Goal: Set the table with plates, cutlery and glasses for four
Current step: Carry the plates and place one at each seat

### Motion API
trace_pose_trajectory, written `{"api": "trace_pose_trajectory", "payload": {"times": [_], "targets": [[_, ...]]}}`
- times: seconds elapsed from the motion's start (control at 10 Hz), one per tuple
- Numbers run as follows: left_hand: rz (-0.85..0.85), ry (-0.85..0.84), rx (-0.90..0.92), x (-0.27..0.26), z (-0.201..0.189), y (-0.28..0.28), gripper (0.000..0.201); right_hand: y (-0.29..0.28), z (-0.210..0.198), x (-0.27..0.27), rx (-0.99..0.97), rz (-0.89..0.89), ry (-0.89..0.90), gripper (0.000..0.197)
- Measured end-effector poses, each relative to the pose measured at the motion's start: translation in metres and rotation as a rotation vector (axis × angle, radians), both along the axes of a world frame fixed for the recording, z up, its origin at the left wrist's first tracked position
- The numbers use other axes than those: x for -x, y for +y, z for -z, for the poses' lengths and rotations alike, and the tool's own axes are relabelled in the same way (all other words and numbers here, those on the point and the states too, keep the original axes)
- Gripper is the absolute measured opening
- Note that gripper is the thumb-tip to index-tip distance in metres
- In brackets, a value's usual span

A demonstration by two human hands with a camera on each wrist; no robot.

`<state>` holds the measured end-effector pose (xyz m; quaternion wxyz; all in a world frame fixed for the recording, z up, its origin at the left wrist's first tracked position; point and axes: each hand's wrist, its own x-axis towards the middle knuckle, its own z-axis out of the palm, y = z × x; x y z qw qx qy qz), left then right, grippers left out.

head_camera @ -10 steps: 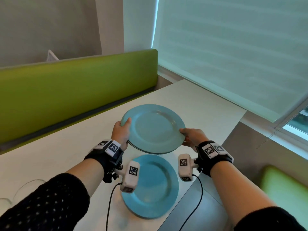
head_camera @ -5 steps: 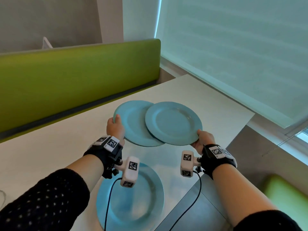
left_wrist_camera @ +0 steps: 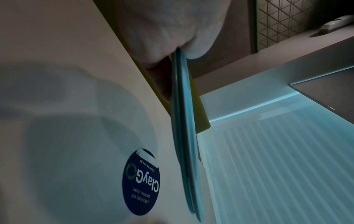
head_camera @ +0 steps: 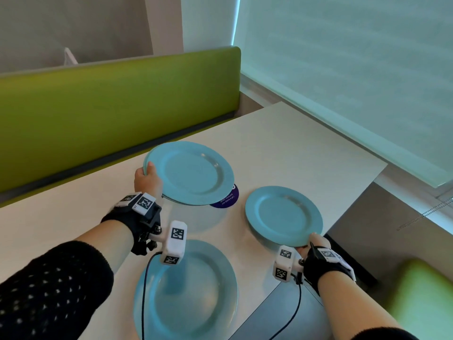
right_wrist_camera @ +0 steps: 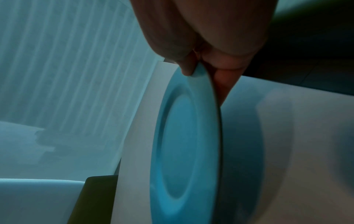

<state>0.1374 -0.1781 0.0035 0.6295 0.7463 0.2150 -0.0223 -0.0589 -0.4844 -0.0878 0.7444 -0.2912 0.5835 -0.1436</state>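
Step in hand: dealing the blue plates out to four places; one plate (head_camera: pixel 186 288) already lies at the near edge of the white table (head_camera: pixel 306 143).
Right hand (head_camera: pixel 311 244): thumb on top and fingers beneath, pinching the near rim of the right plate (head_camera: pixel 284 214), which sits low over the table's right side, near the edge; whether it touches I cannot tell.
Left hand (head_camera: pixel 148 179): grasps the left rim of two stacked plates (head_camera: pixel 193 173), held above the table at the far left.
Doing it well: lower the right plate flat, far rim first, well inside the edge, then let go; keep the stack level so the top plate does not slide.
Facing: all plates face up, roughly level; round, so no long axis.
Nearby: a dark round sticker (head_camera: pixel 226 198) shows under the stack.
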Motion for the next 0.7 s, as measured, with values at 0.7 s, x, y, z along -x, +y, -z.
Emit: {"api": "trace_pose_trajectory", "payload": {"times": [0.7], "targets": [[0.054, 0.024, 0.031, 0.000, 0.002, -0.016, 0.046, 0.013, -0.023, 0.009, 0.211, -0.350, 0.247, 0.046]]}}
